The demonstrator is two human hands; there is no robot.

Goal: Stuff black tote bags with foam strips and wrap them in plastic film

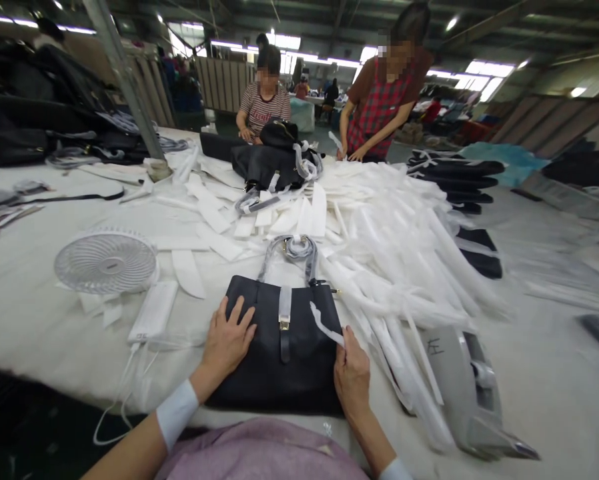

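Handbag [307, 380], black, lies front face up on the table [39, 313] at its near edge, directly before the wearer, between the two hands.

Left hand [229, 337]: palm down on the upper left of the front panel, fingers spread and pointing away; rests flat, gripping nothing. Forearm enters from lower left, pale blue cuff [177, 412] near the wrist. Right hand [352, 372]: at the bag's right side edge, back of hand outward, fingers bent, one end of a white strip [323, 325] pinched in them; cannot tell whether the bag is also gripped.

Materials: bag panel smooth, faintly sheened, wider at the base than at the top. Central tab passes through a gold-toned clasp [284, 325], with clear wrap above it. Strap [298, 248] lies beyond the top edge, looped and bundled in translucent film. White strip is soft-looking and slightly twisted, its free end over the front panel. White packing sheets [384, 220] form a loose heap, some flat, some rolled and semi-translucent.

Edges and room: base of bag runs close to the table's front edge, with lilac cloth [264, 450] just below. Rolled sheets crowd the right side; a grey tape dispenser [459, 390] stands farther right. Left of the bag, a white power bank [154, 312] and a round fan [107, 262] sit near the left hand, with bare table surface nearer the front corner. Beyond the strap, a black bag [269, 167] sits on the sheets.
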